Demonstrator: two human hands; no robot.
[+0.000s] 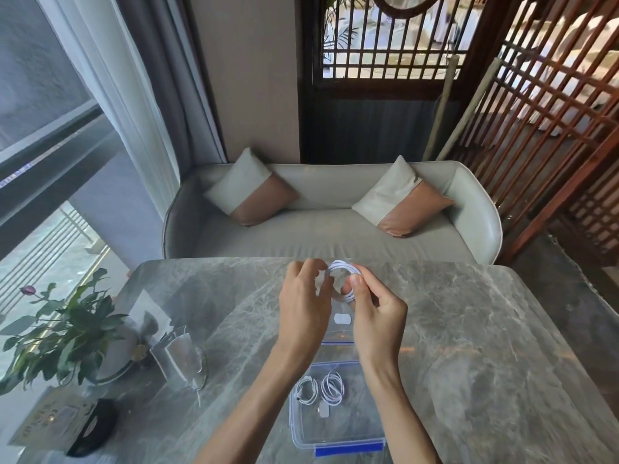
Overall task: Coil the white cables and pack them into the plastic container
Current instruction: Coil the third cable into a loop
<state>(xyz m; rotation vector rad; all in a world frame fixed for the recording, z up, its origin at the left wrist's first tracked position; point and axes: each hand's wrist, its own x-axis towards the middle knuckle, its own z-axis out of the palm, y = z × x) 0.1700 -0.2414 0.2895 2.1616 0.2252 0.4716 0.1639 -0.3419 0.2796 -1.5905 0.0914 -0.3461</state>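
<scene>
White cable coil hangs in the air over the far middle of the marble table, wound into a small ring of several loops. The right hand pinches the ring's 4 o'clock side between thumb and bent fingers. The left hand comes in from 9 o'clock with its fingers bent and their tips at the ring's edge; whether they grip the cable or only touch it cannot be told.

At 6 o'clock from the ring, a clear lid with a blue edge lies flat on the table between the wrists. Further toward 6 o'clock stands the clear plastic container with blue clips, open. Inside it, at its far end, lie a left coiled cable and a right coiled cable, side by side.

At 8 o'clock from the container are an acrylic stand and a potted plant. At 12 o'clock beyond the table sits a grey sofa with two cushions.
</scene>
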